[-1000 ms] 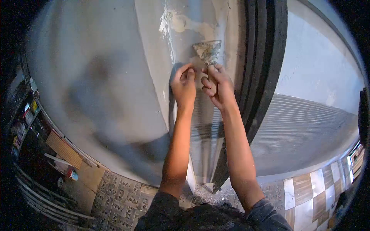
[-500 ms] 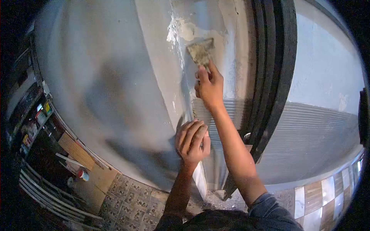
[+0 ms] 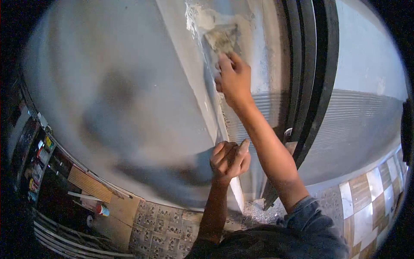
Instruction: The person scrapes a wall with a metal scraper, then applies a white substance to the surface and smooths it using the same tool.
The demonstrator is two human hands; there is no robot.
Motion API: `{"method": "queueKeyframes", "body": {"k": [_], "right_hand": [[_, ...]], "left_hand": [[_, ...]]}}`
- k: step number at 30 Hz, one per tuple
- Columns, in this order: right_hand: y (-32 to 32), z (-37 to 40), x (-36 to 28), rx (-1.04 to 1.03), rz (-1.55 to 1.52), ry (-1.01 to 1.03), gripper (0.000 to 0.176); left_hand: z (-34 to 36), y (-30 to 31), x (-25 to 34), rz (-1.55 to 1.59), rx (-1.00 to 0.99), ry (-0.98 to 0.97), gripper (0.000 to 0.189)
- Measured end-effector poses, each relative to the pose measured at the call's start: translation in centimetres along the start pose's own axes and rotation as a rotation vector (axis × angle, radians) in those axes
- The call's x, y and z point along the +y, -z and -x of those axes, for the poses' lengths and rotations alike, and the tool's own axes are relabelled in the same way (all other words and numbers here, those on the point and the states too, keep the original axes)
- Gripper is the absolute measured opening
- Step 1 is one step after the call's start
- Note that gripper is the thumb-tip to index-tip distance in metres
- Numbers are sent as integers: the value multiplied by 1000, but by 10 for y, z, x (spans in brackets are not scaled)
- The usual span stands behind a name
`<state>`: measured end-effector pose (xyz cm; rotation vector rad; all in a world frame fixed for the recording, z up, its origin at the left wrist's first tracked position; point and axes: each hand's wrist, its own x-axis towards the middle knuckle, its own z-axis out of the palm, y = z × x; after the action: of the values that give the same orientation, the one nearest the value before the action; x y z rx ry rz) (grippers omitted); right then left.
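Observation:
My right hand (image 3: pixel 234 80) grips a putty knife (image 3: pixel 222 39) whose wide, dirty blade lies against the wall beside a rough white patch (image 3: pixel 192 18). The blade is a little blurred. Lower down, near the wall's corner edge, my left hand (image 3: pixel 230 160) is held up with its fingers curled and the thumb raised. What it holds, if anything, is hidden by the fingers. Bare grey wall (image 3: pixel 142 86) spreads to the left of both hands.
A dark frame (image 3: pixel 321 73) runs down just right of my right arm, with ribbed wall (image 3: pixel 358 121) beyond. Shelves with goods (image 3: pixel 39 166) and a small red and blue tub (image 3: pixel 102 210) are at lower left. Tiled floor (image 3: pixel 161 224) lies below.
The putty knife and my right hand are higher in view. My left hand appears lower and further right, its thumb now raised. The whole view has shifted.

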<state>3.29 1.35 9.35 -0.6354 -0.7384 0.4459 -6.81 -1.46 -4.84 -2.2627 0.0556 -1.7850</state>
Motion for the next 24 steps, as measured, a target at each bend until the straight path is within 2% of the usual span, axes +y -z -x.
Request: {"method": "queueKeyframes", "body": {"k": [3,6,10,12,15,19,22,24], "right_hand": [[5,10,-1,-26,-26,-50,19],[-4,-7,-18,-72,-80,-108,17],[5,3,-5,-35,-26,-67,15],[5,5,-6,-55,-96,-97,15],[-24,-30,-20,-74,-101,9,14],[-12,-5,-7,-28,-84,2,14],[3,13,20,7,63,41,13],[-10,9,13,25,420,438,15]], "left_hand": [[-1,2,1,79,81,2,36],[4,-1,-2,76,60,-13,36],[6,-1,-2,75,93,-26,35],[4,0,-2,92,77,-5,36],[9,-3,-4,173,101,-6,36],[12,1,-3,175,81,14,36],[10,3,-1,179,74,6,35],[7,4,-1,179,97,26,35]]}}
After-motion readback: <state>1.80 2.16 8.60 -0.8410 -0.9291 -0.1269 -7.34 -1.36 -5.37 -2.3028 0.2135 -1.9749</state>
